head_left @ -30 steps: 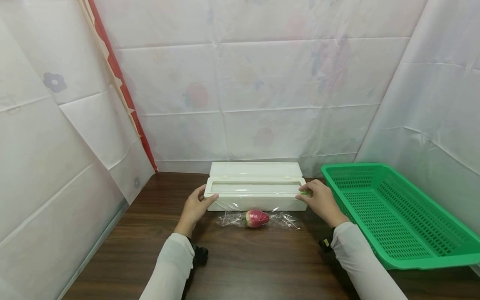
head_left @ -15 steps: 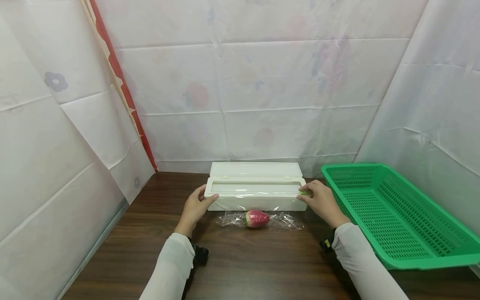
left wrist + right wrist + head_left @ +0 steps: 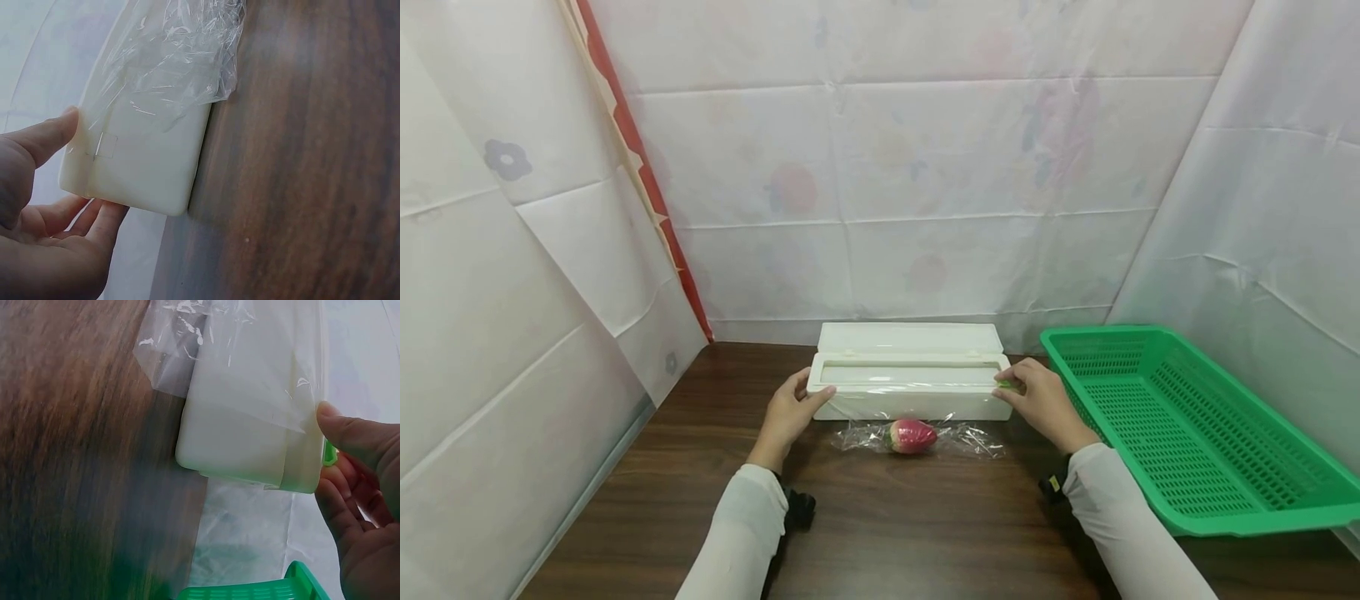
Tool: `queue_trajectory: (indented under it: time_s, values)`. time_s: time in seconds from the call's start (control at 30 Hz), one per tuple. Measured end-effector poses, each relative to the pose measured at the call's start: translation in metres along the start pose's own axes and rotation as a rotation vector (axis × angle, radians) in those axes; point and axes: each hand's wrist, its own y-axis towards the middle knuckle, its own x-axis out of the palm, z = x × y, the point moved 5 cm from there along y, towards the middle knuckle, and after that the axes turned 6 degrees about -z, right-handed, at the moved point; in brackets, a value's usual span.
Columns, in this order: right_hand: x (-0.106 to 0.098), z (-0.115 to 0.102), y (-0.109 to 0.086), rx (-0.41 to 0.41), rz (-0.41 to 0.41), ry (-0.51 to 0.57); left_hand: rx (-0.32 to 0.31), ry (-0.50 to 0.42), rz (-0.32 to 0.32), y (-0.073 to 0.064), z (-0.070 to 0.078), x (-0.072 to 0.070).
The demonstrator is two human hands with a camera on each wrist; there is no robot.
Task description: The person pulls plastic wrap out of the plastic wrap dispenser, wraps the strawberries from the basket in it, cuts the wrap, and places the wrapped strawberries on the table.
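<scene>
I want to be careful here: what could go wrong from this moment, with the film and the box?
The clear film is crumpled on both sides of the red fruit, so it may snag or tear unevenly if cut now.
The left hand holds only one end of the white box, which might slide or twist under a sideways pull.
The green piece pinched by the right hand is small, so the grip could slip.

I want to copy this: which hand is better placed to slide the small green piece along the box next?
Probably the right hand: it pinches the small green piece at the right end of the white box; the left hand grips the opposite end.
</scene>
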Motion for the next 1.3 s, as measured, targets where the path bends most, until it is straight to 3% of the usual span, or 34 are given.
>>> queue_trajectory:
  time_s: [0.4,0.77,1.3]
  values:
    - [0.0009,0.0026,0.0022,-0.082,-0.010,0.019,-0.005,-0.014,-0.007,0.0011,0.0006,0.0001]
    - [0.0044,0.0002,0.0034,-0.109,-0.100,0.040,-0.016,-0.002,-0.008,0.0027,-0.0036,-0.0006]
    - [0.0066,-0.0033,0.0056,-0.188,-0.107,0.035,-0.016,0.005,-0.014,0.0022,-0.0032,-0.0009]
